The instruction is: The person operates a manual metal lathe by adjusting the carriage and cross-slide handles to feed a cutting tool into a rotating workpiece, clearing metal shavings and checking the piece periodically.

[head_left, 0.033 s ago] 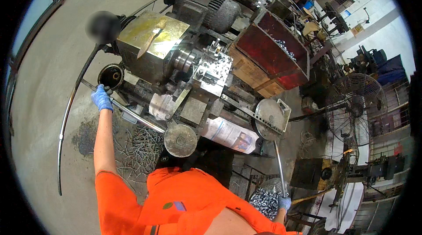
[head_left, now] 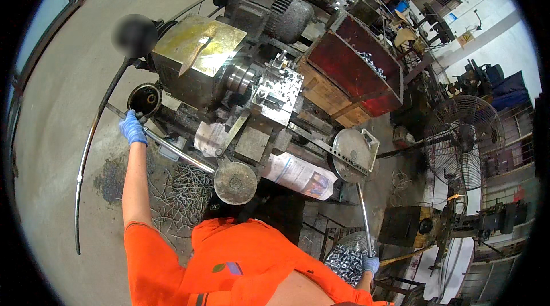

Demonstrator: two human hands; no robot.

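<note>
My left hand [head_left: 133, 128], in a blue glove, is wrapped round a long metal lever [head_left: 182, 155] left of the machine. That lever slants down to a round grey disc [head_left: 235, 183] in front of me. My right hand [head_left: 370, 264], gloved in blue too, is closed on the lower end of a shiny lever handle [head_left: 363, 214]. This handle hangs from a larger round plate [head_left: 352, 154] on the machine's right. Between the two levers sit the spindle chuck [head_left: 241, 79] and a chip-strewn metal block [head_left: 279, 95].
A brush [head_left: 195, 56] lies on the yellowish headstock cover [head_left: 166, 42]. Beyond stands a red bin [head_left: 356, 65] with metal parts. Small metal pieces fill a basket [head_left: 345, 261] beside my right hand. Metal shavings [head_left: 183, 194] cover the floor at left. A fan [head_left: 463, 141] stands at right.
</note>
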